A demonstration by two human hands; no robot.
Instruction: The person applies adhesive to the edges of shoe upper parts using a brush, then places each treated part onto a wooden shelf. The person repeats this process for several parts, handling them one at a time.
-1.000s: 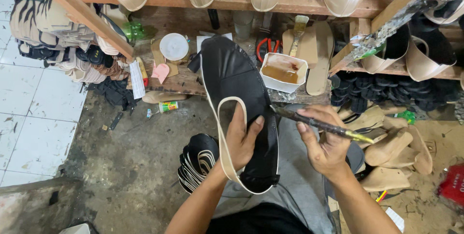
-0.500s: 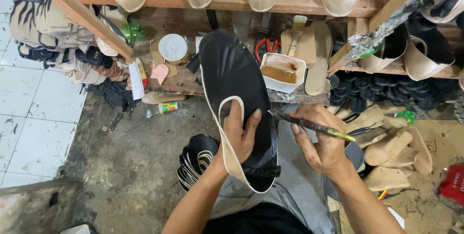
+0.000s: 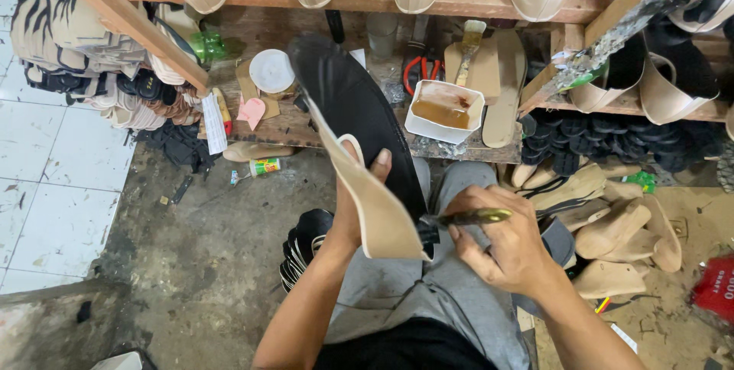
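Tilted now, black shoe upper in left hand.

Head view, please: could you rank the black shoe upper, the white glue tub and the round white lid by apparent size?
1. Black shoe upper, though nearest the camera.
2. White glue tub.
3. Round white lid.

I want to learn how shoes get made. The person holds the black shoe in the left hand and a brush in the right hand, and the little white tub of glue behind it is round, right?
Not quite: the head view shows the white tub is square, not round. The left hand does hold the black shoe, and the right hand holds the brush.
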